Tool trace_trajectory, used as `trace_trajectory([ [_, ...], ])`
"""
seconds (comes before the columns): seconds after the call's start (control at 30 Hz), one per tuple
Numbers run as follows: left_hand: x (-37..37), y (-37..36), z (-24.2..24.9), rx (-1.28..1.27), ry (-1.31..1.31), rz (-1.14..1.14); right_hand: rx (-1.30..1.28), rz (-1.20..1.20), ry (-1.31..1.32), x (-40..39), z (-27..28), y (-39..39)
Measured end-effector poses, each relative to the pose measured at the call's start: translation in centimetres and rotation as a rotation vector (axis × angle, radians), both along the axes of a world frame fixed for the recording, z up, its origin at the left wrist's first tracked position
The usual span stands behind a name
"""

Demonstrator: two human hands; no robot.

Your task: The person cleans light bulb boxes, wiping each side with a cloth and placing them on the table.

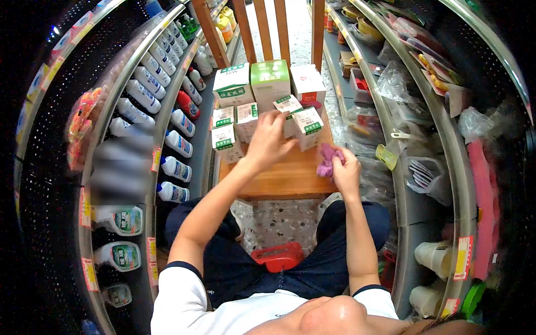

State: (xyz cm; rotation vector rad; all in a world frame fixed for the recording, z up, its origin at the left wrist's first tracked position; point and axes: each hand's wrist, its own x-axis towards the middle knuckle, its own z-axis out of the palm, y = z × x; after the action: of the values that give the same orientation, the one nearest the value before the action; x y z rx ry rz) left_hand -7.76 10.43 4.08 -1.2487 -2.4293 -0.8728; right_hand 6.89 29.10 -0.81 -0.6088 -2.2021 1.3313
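My left hand (270,140) reaches in among the small white-and-green boxes on the wooden chair seat (279,181). Its thumb stands apart from the fingers, and the fingertips are right at a small box (287,104) in the middle. Just right of that hand is another small box (308,127); to its left are a box (246,114) and a nearer one (226,140). Bunched purple cloth (328,159) is pinched in my right hand (347,170), over the seat's right edge. Behind the small boxes stand larger ones: white-and-green (231,84), green (270,78) and white (309,84).
Shelves flank me closely. On the left are rows of white bottles (143,96) and spray bottles (124,255); on the right, bagged goods (393,84) and plastic cups (432,259). The slatted chair back (265,28) rises behind the boxes. A red plastic object (277,257) sits below, between my legs.
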Motion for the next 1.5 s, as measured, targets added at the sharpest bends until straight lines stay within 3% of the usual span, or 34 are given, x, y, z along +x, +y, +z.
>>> trace_trajectory([
  [0.1, 0.9, 1.9, -1.5, 0.047, -0.031, 0.084, -0.190, -0.056, 0.176, -2.1, -3.9, 1.5],
  [0.3, 1.3, 3.3, -2.9, 0.082, 0.058, 0.180, -0.583, -0.028, 0.320, -4.8, -3.8, 0.3],
  [0.4, 1.6, 3.0, -3.0, 0.122, 0.015, 0.189, -0.639, -0.043, 0.312, -4.3, -2.4, -0.7],
  [0.5, 2.0, 2.1, -3.3, 0.179, -0.113, 0.168, -0.513, -0.027, 0.271, -3.7, -1.8, -1.1],
  [0.6, 3.7, -0.6, -2.4, 0.195, -0.234, 0.182, -0.466, 0.063, 0.299, -2.8, -2.8, -1.8],
  [0.77, 6.6, -6.3, -3.0, 0.289, -0.317, 0.186, -0.594, 0.271, 0.188, -0.4, 0.0, -3.7],
  [0.9, 8.0, -9.5, -3.7, 0.297, -0.290, 0.165, -0.458, 0.296, 0.244, 0.6, 1.8, -4.7],
  [1.23, 8.1, -10.0, -4.5, 0.369, -0.178, 0.114, 0.564, 0.460, 0.435, -0.8, 5.9, -13.3],
  [1.5, 7.5, -9.5, -5.1, 0.452, -0.185, 0.116, 0.796, 0.397, 0.230, -2.2, 5.5, -14.3],
])
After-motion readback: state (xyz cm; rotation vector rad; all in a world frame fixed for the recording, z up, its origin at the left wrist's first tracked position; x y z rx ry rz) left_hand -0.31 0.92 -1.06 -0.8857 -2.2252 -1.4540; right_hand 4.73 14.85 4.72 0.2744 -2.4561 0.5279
